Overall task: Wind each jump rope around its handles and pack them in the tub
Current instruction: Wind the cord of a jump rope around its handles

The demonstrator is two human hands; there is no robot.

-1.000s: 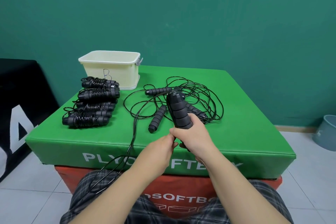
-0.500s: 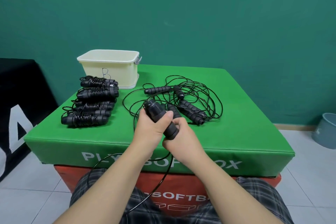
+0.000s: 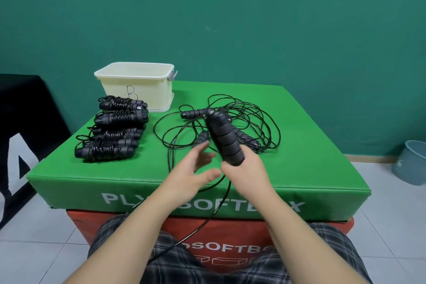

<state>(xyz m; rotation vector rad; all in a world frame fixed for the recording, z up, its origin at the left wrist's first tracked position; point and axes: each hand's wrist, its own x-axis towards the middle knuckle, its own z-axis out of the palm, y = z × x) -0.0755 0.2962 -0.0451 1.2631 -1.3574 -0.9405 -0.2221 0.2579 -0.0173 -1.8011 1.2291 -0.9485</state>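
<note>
The right hand [image 3: 244, 168] grips a pair of black foam handles [image 3: 227, 138] by their near end, tilting them up and away so the far ends stand free, which I judge leaves the shafts exposed for cord to be wrapped on. Just left of it the left hand [image 3: 193, 168] is released, fingers straight and spread, holding nothing; it is blurred, so whether it brushes the cord I cannot tell. The rope's cord [image 3: 202, 221] trails from under the hands over the near edge of the desk [image 3: 311, 168] toward the lap, slack and within reach of the left hand. Beyond the hands, a loose tangle of ropes [image 3: 253, 122] with other handles lies on the green pad, not yet wound. On the far left, well apart from both hands, four wound bundles [image 3: 110, 131] sit in a row, and just behind them stands the cream tub [image 3: 136, 87]; its inside is hidden, so the packing looks unstarted but I cannot confirm that.
</note>
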